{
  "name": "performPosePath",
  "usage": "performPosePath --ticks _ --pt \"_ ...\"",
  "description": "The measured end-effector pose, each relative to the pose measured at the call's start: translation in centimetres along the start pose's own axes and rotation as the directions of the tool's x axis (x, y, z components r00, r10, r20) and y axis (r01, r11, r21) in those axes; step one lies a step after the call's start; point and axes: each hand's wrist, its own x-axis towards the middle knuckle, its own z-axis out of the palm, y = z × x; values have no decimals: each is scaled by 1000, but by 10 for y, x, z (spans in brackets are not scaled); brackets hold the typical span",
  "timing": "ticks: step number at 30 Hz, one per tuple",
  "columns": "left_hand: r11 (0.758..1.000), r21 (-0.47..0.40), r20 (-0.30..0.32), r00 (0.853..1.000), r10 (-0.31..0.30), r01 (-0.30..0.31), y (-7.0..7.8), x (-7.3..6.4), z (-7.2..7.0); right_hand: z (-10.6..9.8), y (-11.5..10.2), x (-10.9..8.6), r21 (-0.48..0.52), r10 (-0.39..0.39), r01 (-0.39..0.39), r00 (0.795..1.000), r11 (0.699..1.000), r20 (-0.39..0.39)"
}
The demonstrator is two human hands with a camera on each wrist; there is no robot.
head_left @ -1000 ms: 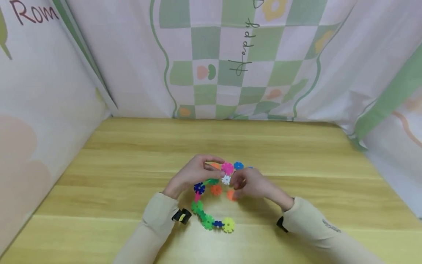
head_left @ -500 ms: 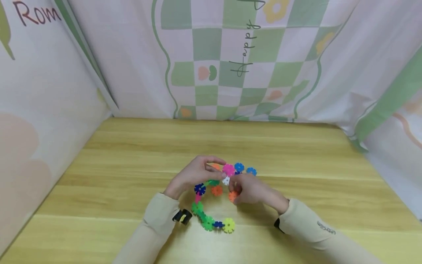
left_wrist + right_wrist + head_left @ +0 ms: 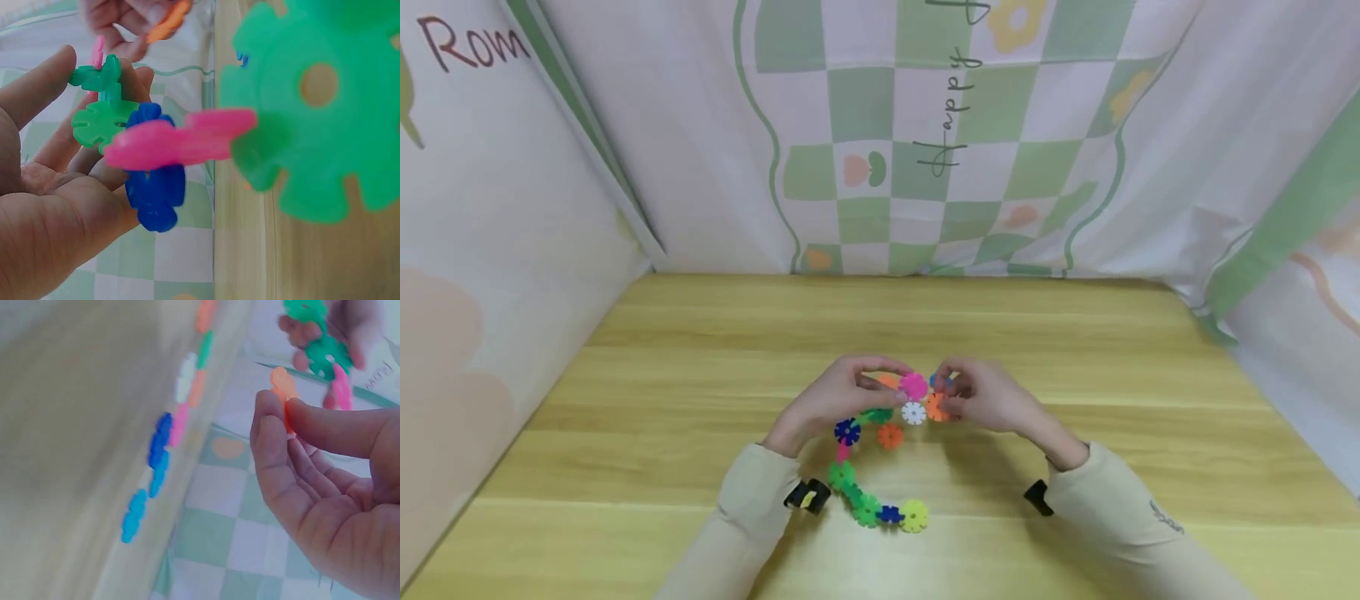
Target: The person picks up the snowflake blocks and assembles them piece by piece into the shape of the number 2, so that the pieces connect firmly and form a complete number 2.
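A curved chain of interlocked notched plastic discs hangs from my left hand (image 3: 838, 393), whose thumb and fingers pinch its upper end near a green disc (image 3: 326, 357) and a pink disc (image 3: 342, 387). Further along the chain are a dark blue disc (image 3: 847, 431), several green ones and a yellow disc (image 3: 913, 516) at its lower end. Between thumb and fingertips of my right hand (image 3: 992, 400) is a single orange disc (image 3: 282, 387), held on edge. It is close to the chain's pink end but apart from it.
Loose discs lie on the wooden table (image 3: 1075, 350) beyond and below the hands: a white disc (image 3: 913, 413), an orange one (image 3: 890, 436), and blue ones (image 3: 134, 515) partly hidden by the right hand. A patterned curtain (image 3: 865, 108) stands behind the table.
My right hand has picked up the orange disc from the table and raised it away from me, toward the chain's upper end. The left hand keeps its hold and has hardly moved.
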Motion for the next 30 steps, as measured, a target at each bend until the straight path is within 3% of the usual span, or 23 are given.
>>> performPosePath --ticks 7,11,16,20,30 --pt "1000 -3 -1 1000 -2 2 -2 -2 -2 -7 -2 -2 97 -8 17 996 995 -85" --pt "1000 8 1 1000 7 -7 -3 -1 -3 -5 0 -1 52 -76 86 982 995 -171" --pt "1000 30 -3 1000 9 -9 -5 0 -5 -4 0 1 -35 -176 173 950 984 -257" --pt "999 41 4 1000 6 -6 -7 0 -4 -2 -1 2 -79 -224 210 936 974 -272" --pt "1000 17 34 999 -26 25 -9 4 2 5 1 1 -127 -284 258 922 958 -264"
